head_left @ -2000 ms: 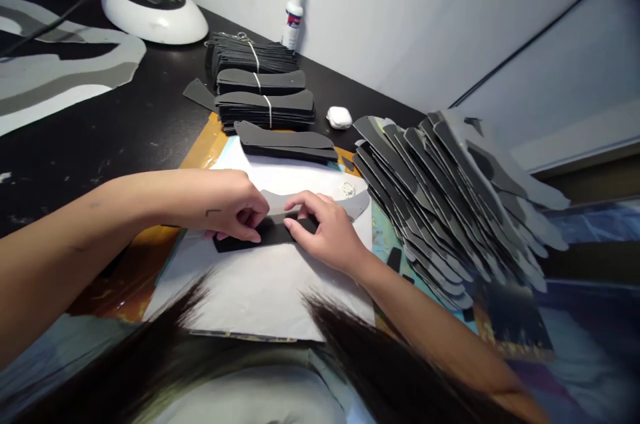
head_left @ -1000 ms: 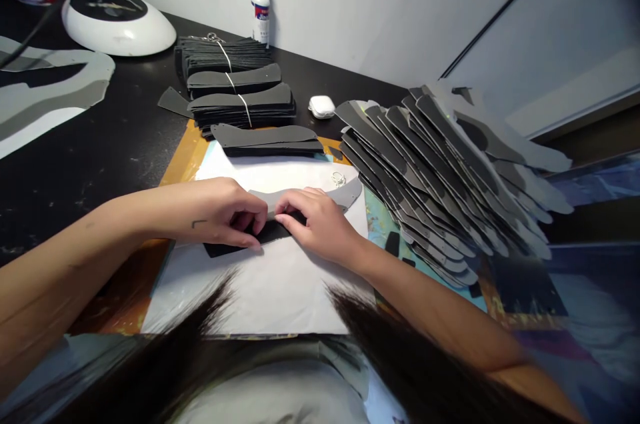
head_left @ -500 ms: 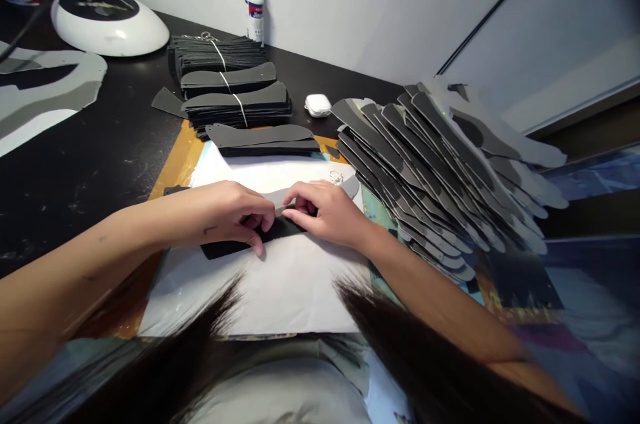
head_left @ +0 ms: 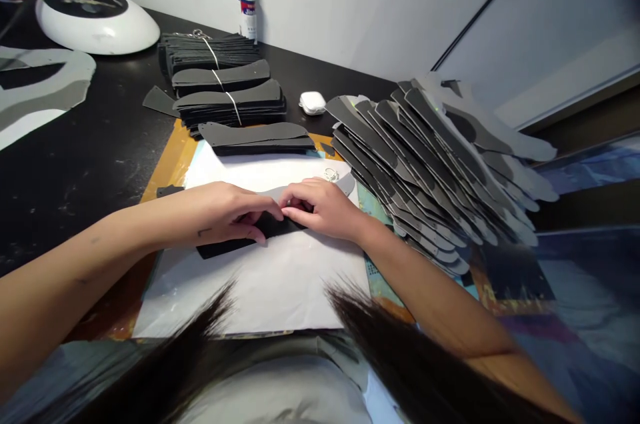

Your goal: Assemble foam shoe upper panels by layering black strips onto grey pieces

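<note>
A dark piece (head_left: 225, 249) with a grey curved piece (head_left: 346, 183) along its far edge lies on the white paper (head_left: 300, 284). My left hand (head_left: 240, 211) rests on the dark piece, forefinger stretched toward the seam and thumb apart, with nothing between them. Right beside it, my right hand (head_left: 320, 207) has thumb and forefinger pinched together at the edge where the two pieces meet. The fingertips of both hands nearly touch. My hands hide much of the grey piece.
Stacks of dark curved pieces (head_left: 255, 136) lie beyond the paper, some tied with white string. A large fanned pile (head_left: 420, 164) is at the right. Behind stand a spray bottle (head_left: 247, 4), a white case (head_left: 313, 103) and a lamp base (head_left: 100, 27).
My left forefinger has straightened and reached right, toward my right fingertips. My right hand keeps its pinch at nearly the same spot. The whole view has shifted slightly.
</note>
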`<state>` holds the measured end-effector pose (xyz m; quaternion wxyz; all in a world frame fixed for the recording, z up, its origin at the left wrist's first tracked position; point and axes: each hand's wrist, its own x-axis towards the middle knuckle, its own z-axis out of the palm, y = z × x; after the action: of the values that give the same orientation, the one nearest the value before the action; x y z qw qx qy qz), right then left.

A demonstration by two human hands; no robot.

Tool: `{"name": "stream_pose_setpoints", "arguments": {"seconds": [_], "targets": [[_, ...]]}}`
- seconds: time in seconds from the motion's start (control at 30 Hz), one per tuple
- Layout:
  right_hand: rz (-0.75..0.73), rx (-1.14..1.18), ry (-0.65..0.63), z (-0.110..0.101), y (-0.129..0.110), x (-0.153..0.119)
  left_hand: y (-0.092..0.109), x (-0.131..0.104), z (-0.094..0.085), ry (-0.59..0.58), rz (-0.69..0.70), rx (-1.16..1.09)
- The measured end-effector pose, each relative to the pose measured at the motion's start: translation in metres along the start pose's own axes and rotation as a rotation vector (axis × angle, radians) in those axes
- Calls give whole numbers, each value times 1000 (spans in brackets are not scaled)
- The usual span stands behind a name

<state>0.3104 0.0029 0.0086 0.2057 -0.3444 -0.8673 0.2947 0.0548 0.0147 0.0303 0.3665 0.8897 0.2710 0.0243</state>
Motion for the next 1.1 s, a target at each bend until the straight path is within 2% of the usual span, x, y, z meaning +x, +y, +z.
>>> {"name": "stream_pose_setpoints", "arguments": {"seconds": [0.33,0.43,0.53,0.63,0.8,0.9,1.0,1.1], "targets": [[-42,-15,-37,-1,3,3,4,1,-2,-29,-41,-4],[-20,-15,-63,-5,4,3,4,1,-2,-22,-31,-9],[-63,14,-97,-11,4,3,4,-1,-2,-21,-23,-16],[-114,17,-152,-16,5,3,0,-2,0,-12,-12,-6],[-111,11,-188,-16,8,5,-13,-2,8,69,75,9],[-126,1,-201,-13,8,5,-15,-1,10,75,46,23],[-131,-67,-213,-12,7,3,-13,-1,8,83,42,5],[-50,-203,-157,-14,7,1,-12,0,7,71,48,-39]]}}
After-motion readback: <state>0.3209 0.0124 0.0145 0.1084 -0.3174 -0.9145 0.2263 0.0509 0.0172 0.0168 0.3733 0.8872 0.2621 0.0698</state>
